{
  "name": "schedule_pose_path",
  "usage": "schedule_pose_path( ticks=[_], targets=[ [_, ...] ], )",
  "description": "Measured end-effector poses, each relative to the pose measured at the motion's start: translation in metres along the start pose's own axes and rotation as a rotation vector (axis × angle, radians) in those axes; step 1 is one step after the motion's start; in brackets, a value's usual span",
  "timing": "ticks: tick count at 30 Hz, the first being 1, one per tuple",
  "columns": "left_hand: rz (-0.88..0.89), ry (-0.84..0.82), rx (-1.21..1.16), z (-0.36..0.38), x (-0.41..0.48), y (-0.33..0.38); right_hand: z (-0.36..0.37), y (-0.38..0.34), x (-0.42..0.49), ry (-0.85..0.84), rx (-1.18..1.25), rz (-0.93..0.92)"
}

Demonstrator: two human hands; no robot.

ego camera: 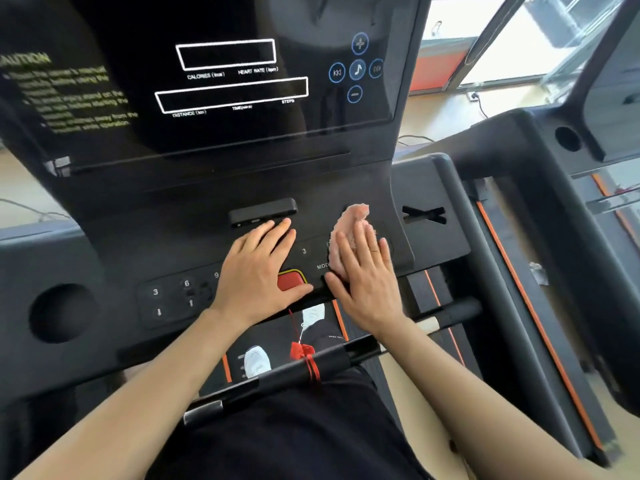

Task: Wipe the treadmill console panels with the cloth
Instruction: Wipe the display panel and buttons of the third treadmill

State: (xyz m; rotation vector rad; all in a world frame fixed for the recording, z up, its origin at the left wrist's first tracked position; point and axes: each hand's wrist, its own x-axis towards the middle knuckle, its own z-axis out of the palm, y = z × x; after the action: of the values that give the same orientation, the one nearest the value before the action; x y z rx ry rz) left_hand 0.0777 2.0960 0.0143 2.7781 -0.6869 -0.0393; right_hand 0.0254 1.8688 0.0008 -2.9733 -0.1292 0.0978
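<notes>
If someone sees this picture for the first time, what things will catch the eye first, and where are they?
First the two hands spread flat on the lower console panel: the right hand presses a pink cloth near the panel's right side, and the left hand rests at the centre, partly covering a red button. Above them stands the big dark display with white boxes and blue round icons at its right.

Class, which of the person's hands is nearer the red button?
Left. The left hand lies flat partly over the red button; the right hand presses the pink cloth farther right.
</notes>
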Motion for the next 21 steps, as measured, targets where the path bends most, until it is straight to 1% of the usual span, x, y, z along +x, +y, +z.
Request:
schedule_pose_path(
  ticks=[4,6,8,11,16,18,21],
  targets=[
    [0.074,0.006,-0.098,-0.005,-0.014,-0.016,0.004,-0.029,-0.004,-0.029,0.019,-0.067],
    [0.054,0.045,-0.092,-0.011,-0.031,-0.029,0.005,-0.039,-0.005,-0.036,0.014,-0.095],
    [-0.03,0.102,-0.062,-0.016,-0.055,-0.045,0.008,-0.047,-0.006,-0.038,0.004,-0.109],
    [-0.22,0.194,-0.032,-0.021,-0.096,-0.069,0.013,-0.059,-0.007,-0.032,0.007,-0.12],
    [-0.549,0.212,0.006,-0.013,-0.154,-0.092,0.02,-0.079,-0.006,-0.032,-0.028,-0.162],
    [-0.598,0.221,-0.023,-0.006,-0.165,-0.095,0.022,-0.089,-0.007,-0.039,-0.037,-0.192],
    [-0.601,0.265,-0.062,-0.001,-0.168,-0.096,0.023,-0.109,-0.006,-0.04,-0.048,-0.232]
  ],
)
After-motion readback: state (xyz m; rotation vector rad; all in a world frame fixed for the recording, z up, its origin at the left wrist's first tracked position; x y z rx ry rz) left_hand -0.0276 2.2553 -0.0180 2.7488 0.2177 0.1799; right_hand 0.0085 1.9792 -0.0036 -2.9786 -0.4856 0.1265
